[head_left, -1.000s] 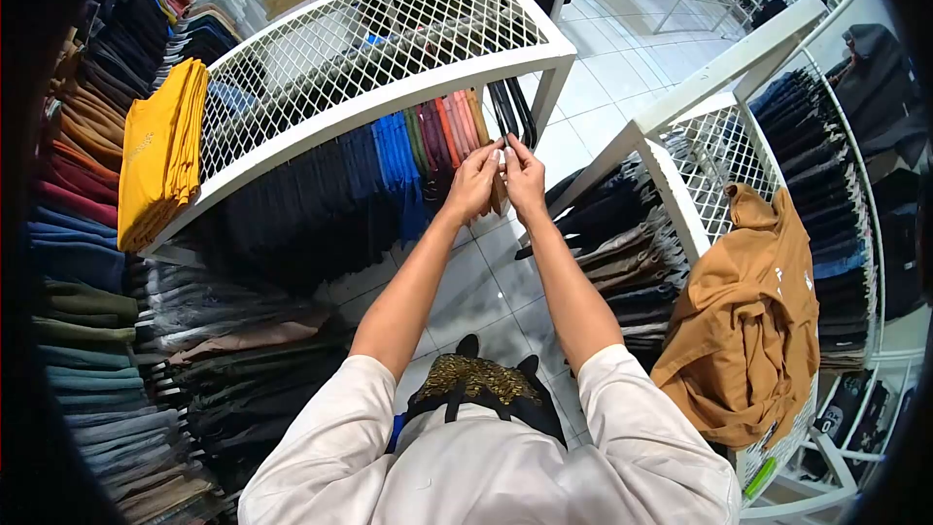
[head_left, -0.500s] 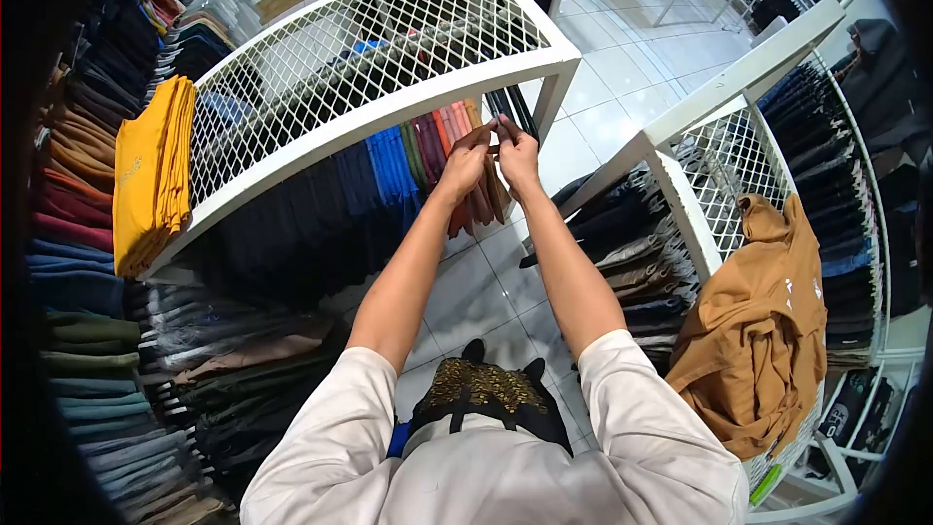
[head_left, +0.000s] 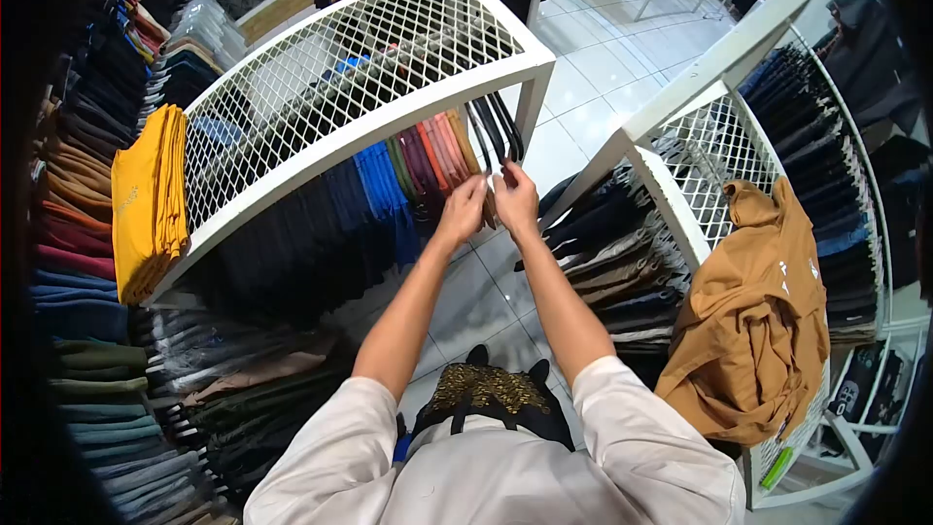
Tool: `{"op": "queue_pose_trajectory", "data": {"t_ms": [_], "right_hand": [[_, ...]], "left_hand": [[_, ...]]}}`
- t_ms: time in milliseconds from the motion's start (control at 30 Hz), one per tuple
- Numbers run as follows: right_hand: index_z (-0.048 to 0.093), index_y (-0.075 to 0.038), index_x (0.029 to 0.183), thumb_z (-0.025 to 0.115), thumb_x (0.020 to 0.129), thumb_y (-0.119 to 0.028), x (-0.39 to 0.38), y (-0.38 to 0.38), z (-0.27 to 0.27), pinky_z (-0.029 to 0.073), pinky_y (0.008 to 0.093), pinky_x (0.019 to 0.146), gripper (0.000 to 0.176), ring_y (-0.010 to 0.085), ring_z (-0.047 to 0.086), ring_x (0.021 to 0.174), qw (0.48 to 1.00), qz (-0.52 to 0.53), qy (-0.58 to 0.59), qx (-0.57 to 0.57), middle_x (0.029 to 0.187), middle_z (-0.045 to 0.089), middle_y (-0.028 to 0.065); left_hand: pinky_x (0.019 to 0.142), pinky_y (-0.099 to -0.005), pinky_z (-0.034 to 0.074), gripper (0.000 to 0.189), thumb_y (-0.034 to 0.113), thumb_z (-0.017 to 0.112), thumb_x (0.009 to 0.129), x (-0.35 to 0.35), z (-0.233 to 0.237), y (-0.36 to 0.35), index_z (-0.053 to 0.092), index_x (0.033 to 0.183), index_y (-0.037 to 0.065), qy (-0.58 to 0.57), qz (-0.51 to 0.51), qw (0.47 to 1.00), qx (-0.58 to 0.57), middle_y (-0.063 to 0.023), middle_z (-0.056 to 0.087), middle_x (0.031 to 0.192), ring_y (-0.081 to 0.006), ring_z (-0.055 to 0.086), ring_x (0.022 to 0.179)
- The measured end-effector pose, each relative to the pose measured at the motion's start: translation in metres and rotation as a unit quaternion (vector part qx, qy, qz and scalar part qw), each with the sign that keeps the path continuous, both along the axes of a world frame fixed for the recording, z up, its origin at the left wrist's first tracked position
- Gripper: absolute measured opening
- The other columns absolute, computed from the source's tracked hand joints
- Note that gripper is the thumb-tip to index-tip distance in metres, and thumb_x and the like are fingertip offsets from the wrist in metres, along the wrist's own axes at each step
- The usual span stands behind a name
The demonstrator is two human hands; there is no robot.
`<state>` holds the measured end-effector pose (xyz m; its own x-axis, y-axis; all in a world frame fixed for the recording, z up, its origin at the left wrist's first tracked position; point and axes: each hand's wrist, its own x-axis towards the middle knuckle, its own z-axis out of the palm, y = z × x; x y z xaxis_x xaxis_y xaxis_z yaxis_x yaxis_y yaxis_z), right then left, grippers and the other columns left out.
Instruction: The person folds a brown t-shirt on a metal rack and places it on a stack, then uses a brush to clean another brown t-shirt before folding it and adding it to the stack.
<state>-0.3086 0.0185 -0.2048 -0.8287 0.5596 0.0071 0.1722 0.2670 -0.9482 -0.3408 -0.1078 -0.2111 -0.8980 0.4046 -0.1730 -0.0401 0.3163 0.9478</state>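
Note:
Both hands are close together at the front of a rack, below its white mesh top (head_left: 539, 59). My left hand (head_left: 463, 211) has its fingers bent in a pinch at the edge of a narrow brown garment (head_left: 489, 206). Opposite it, my right hand (head_left: 516, 198) pinches at the same garment, fingertips near the lower ends of black hangers (head_left: 498, 126). How much cloth lies between the fingers is partly hidden. Beside the left hand hang folded garments in orange and pink (head_left: 445, 148), maroon, green and blue (head_left: 386, 175).
Yellow folded clothes (head_left: 148, 199) hang over the rack's left end. To the right, a brown jacket-like garment (head_left: 743, 316) lies on a second white rack (head_left: 671, 204) full of dark clothes. White floor tiles (head_left: 593, 87) run between the racks. Stacked clothes (head_left: 92, 331) fill the far left.
Both hands have come lower and nearer to me, away from the rack's edge, and the black hangers show more. The view has shifted slightly.

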Motion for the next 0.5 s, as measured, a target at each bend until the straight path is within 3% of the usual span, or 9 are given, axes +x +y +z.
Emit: {"op": "queue_pose_trajectory", "data": {"t_ms": [33,133,200,300,433,500], "right_hand": [[0.065,0.000,0.130,0.067,0.092,-0.016,0.020,0.001,0.004,0.053,0.0340,0.094,0.041,0.0229,0.070,0.103,0.999,-0.008,0.031,-0.015,0.115,0.073,0.0149],[0.061,0.003,0.132,0.064,0.098,-0.008,0.100,0.012,0.018,0.051,0.0277,0.092,0.036,0.0157,0.065,0.107,0.994,0.032,0.086,-0.056,0.120,0.069,0.0140],[0.064,0.000,0.128,0.063,0.097,-0.008,0.160,0.012,0.043,0.055,0.0276,0.084,0.032,0.0145,0.067,0.102,0.990,-0.017,0.108,-0.085,0.116,0.067,0.0100],[0.068,-0.001,0.124,0.064,0.097,-0.004,0.244,0.017,0.083,0.053,0.0231,0.077,0.028,0.0112,0.066,0.093,0.991,-0.087,0.099,-0.007,0.113,0.067,0.0076],[0.069,-0.002,0.123,0.064,0.096,-0.004,0.324,0.031,0.137,0.054,0.0251,0.073,0.027,0.0137,0.067,0.086,0.973,-0.165,0.069,0.143,0.107,0.067,0.0090],[0.069,-0.002,0.122,0.064,0.097,-0.005,0.359,0.041,0.146,0.055,0.0264,0.074,0.026,0.0152,0.068,0.085,0.961,-0.217,0.081,0.150,0.106,0.067,0.0092]], "left_hand": [[0.078,-0.0322,0.054,0.045,0.035,0.046,0.109,0.019,-0.002,-0.002,0.058,0.140,0.004,0.041,-0.009,0.999,0.022,-0.0103,0.070,0.111,-0.0154,0.066,0.087],[0.088,-0.0317,0.051,0.046,0.035,0.047,0.109,0.085,0.015,-0.002,0.060,0.137,0.002,0.035,-0.041,0.998,0.031,-0.0099,0.070,0.110,-0.0154,0.065,0.098],[0.092,-0.0318,0.050,0.046,0.036,0.048,0.109,0.129,0.045,0.002,0.060,0.136,0.001,-0.002,-0.086,0.996,0.033,-0.0104,0.070,0.111,-0.0161,0.065,0.102],[0.094,-0.0346,0.051,0.044,0.036,0.052,0.107,0.182,0.076,0.016,0.062,0.135,0.003,-0.036,-0.153,0.987,0.044,-0.0136,0.072,0.119,-0.0196,0.067,0.107],[0.094,-0.0364,0.051,0.042,0.033,0.058,0.104,0.228,0.114,0.053,0.064,0.133,0.003,0.050,-0.236,0.967,0.082,-0.0166,0.071,0.121,-0.0233,0.068,0.110],[0.092,-0.0365,0.052,0.041,0.031,0.059,0.103,0.245,0.133,0.074,0.064,0.131,0.002,0.113,-0.268,0.954,0.079,-0.0176,0.071,0.121,-0.0241,0.068,0.109]]}}
